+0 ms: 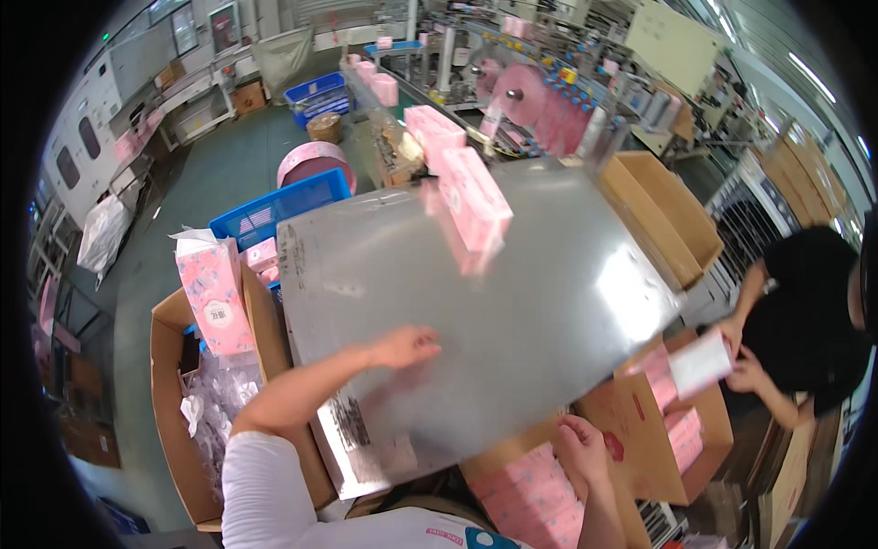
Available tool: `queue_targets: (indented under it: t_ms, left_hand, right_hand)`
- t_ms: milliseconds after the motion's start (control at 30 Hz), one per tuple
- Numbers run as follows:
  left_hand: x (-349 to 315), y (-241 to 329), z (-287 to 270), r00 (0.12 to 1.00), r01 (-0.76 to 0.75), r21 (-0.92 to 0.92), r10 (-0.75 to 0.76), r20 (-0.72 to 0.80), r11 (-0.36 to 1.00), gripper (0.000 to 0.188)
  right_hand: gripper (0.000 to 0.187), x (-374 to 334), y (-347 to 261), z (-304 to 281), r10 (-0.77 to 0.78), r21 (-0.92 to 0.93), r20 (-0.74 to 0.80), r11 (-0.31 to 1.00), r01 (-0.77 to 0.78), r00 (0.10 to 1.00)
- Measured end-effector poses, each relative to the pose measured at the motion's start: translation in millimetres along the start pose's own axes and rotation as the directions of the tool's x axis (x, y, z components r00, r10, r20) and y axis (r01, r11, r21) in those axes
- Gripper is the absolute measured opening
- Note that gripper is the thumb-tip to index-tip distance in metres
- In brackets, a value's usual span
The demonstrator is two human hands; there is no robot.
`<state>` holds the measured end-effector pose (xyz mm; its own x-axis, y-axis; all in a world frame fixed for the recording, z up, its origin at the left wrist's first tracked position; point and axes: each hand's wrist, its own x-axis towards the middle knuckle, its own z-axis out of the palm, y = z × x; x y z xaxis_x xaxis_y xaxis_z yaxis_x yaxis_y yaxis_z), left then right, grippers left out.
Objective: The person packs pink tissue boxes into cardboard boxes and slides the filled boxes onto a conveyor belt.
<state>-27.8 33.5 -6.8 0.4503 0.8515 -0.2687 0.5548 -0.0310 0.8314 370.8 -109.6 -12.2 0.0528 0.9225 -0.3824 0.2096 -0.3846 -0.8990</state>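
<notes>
Nearest you, at the bottom of the frame, your right hand [585, 448] hangs beside an open carton [535, 503] showing pink packs. Its fingers are bunched narrow; you show no pack in them, and I can't tell whether they pinch the carton's edge. Up and to the left, your left hand [407, 349] reaches over the metal bench [549, 320], its fingers loosely curled, partly apart, with nothing visible inside.

Lower left, a tall patterned pack [215, 297] stands nearly upright, leaning slightly, over a box [167, 384] of crumpled clear wrap.

Now look further up, just above centre: there's your lead pack [476, 197], on the far part of the bench, well apart from both hands. Its long axis runs obliquely, from upper left to lower right, with the near end pointing toward the lower right of the frame. It's a little blurred at that end. Behind it, more packs [434, 128] line up toward the top centre, roughly following the same slant.

As I judge it, you're between grips in a packing step: nothing loaded, the lead pack not yet gathered. A pickup here calls for your left arm to extend up the bench, fingers widening across the pack's narrow width, then a turn to suit the carton.
</notes>
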Motion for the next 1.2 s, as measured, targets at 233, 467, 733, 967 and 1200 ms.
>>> queue_targets:
  t_ms: [233,467,733,967,1200]
  left_hand:
    - [163.6,7.6,-194.7,0.975,-0.092,0.386,0.162,-0.152,0.918,0.057]
    - [323.4,65.8,-234.0,0.828,0.086,0.459,0.193,-0.526,0.884,0.059]
    - [402.4,42.9,-239.5,0.741,0.413,0.544,0.078,-0.667,0.730,0.063]
    - [353.0,53.6,-189.6,0.891,0.252,0.692,0.117,-0.439,0.677,0.050]
    - [109.0,24.3,-101.0,0.901,-0.106,0.777,0.390,-0.188,0.620,0.035]
  right_hand:
    - [0.030,187.2,-180.0,94.3,-0.427,-0.360,0.253,0.791,0.494,0.868]
    - [0.082,363.5,-279.6,174.9,-0.632,-0.942,0.206,0.079,0.327,0.747]
    - [0.097,343.0,-249.2,163.9,-0.188,-0.887,0.070,0.438,0.147,0.980]
    - [0.099,306.8,-188.2,64.7,-0.367,-0.813,-0.057,0.557,0.171,0.929]
    - [0.096,257.1,-184.1,104.5,-0.283,-0.827,0.030,0.532,0.183,0.959]
